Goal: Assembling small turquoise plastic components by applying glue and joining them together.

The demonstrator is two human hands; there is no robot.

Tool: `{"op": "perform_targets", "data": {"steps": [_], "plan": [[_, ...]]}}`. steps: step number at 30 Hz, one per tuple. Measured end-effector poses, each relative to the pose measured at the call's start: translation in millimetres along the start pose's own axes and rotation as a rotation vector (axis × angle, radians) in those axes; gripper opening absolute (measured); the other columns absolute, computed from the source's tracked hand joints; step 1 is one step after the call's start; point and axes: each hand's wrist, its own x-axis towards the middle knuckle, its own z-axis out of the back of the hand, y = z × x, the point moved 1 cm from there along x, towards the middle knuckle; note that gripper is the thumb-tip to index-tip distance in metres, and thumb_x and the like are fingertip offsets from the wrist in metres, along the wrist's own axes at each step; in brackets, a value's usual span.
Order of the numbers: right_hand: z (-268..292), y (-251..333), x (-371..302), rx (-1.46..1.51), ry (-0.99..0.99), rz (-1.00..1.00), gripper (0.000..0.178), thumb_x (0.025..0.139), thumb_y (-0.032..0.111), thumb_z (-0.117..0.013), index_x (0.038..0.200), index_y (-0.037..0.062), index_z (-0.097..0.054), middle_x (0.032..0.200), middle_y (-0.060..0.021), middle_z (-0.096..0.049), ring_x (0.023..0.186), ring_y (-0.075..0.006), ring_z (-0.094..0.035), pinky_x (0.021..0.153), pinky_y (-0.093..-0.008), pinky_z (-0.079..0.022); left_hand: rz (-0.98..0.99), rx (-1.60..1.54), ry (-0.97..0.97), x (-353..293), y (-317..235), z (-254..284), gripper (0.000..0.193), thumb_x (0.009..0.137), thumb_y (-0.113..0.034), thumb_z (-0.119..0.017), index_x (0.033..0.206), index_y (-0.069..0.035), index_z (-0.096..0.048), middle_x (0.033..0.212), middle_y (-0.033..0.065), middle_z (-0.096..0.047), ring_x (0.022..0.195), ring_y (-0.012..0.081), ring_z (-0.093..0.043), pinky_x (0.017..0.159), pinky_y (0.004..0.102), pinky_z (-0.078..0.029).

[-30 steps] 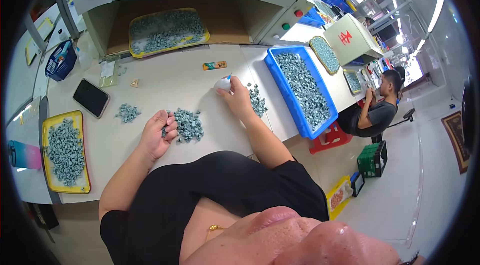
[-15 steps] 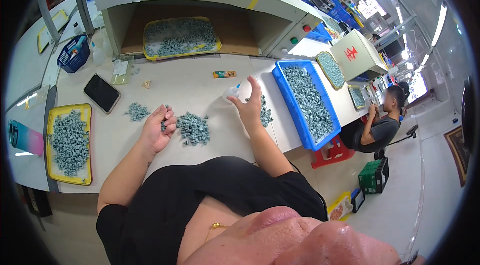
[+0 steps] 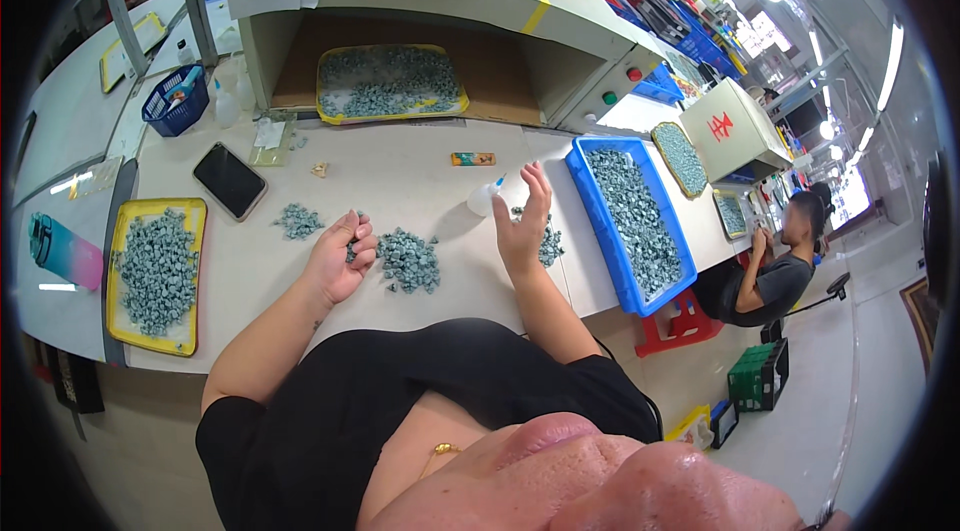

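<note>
My left hand (image 3: 342,256) is closed around a few small grey-green pieces, some of which show at its fingers. Beside it lies a loose pile of the same pieces (image 3: 409,261), with a smaller pile (image 3: 298,222) on its other side. My right hand (image 3: 524,221) is raised with thumb and fingers apart, nothing visible between them. Close to its thumb stands a white squeeze bottle (image 3: 482,201) with a blue tip. Another pile (image 3: 550,246) lies partly hidden behind that hand.
A yellow-rimmed tray (image 3: 113,281) of pieces sits left, near a phone (image 3: 230,181) and a bottle (image 3: 65,251). Right is a blue bin (image 3: 690,281) full of pieces. Behind, an open box-like cabinet (image 3: 560,41) holds another tray (image 3: 400,117). A co-worker (image 3: 775,271) sits at right.
The view has shifted, so the bench appears further right. My left hand stays closed beside the pile. My right thumb has come slightly away from the squeeze bottle.
</note>
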Motion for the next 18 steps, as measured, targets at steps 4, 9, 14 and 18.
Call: {"op": "perform_targets", "data": {"steps": [4, 9, 14, 18], "plan": [[0, 19, 4, 0.146, -0.049, 0.296, 0.031, 0.081, -0.006, -0.053, 0.112, -0.0035, -0.048, 0.118, -0.0194, -0.053, 0.12, -0.0377, -0.047, 0.101, -0.0457, -0.036, -0.003, -0.029, 0.049, -8, -4, -9, 0.021, 0.098, -0.025, -0.045, 0.096, -0.004, -0.045, 0.073, 0.0004, -0.041, 0.058, 0.0084, -0.033, 0.044, 0.019, -0.025], [-25, 60, 24, 0.372, 0.295, 0.31, 0.029, 0.086, -0.003, -0.049, 0.115, -0.0011, -0.049, 0.115, -0.0191, -0.056, 0.117, -0.0353, -0.05, 0.101, -0.0413, -0.036, 0.014, -0.11, 0.103, -16, -5, -15, 0.017, 0.098, -0.022, -0.044, 0.092, -0.006, -0.045, 0.072, -0.0018, -0.038, 0.058, 0.0063, -0.031, 0.042, 0.0171, -0.023], [-113, 73, 44, 0.657, 0.605, 0.136, 0.034, 0.09, 0.005, -0.05, 0.123, 0.001, -0.044, 0.121, -0.0185, -0.056, 0.118, -0.0303, -0.051, 0.1, -0.0347, -0.036, 0.009, -0.101, 0.261, -21, -8, -17, 0.018, 0.097, -0.024, -0.046, 0.09, -0.007, -0.046, 0.071, -0.003, -0.038, 0.057, 0.0052, -0.031, 0.041, 0.0172, -0.023], [-176, 96, 54, 0.65, 0.796, 0.281, 0.042, 0.091, 0.009, -0.05, 0.129, -0.0002, -0.035, 0.126, -0.0188, -0.053, 0.123, -0.0318, -0.047, 0.103, -0.0372, -0.033, -0.015, -0.138, 0.237, -25, -11, -31, 0.02, 0.097, -0.025, -0.046, 0.09, -0.006, -0.047, 0.071, -0.0032, -0.038, 0.056, 0.0046, -0.031, 0.042, 0.017, -0.023]]}}
